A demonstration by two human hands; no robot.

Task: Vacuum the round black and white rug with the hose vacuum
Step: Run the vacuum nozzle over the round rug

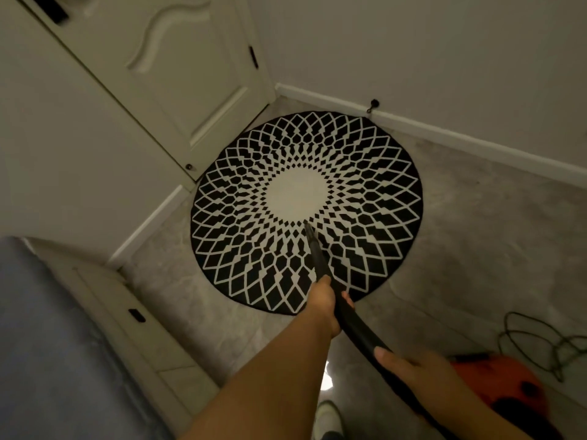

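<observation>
From the head view, both arms reach toward the round rug (306,211) on the floor. The left hand (324,308) grips the black vacuum wand (320,265) nearer the rug; the right hand (409,365) wraps the hose (359,331) behind it. The nozzle tip touches the rug just below its white centre. One orange vacuum body (505,385), partly cut off, sits right of the rug beside one tangled cord (540,341).

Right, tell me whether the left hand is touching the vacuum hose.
Touching. The head view shows the left hand wrapped round the black vacuum hose over the near edge of the rug, fingers curling over its far side.
</observation>
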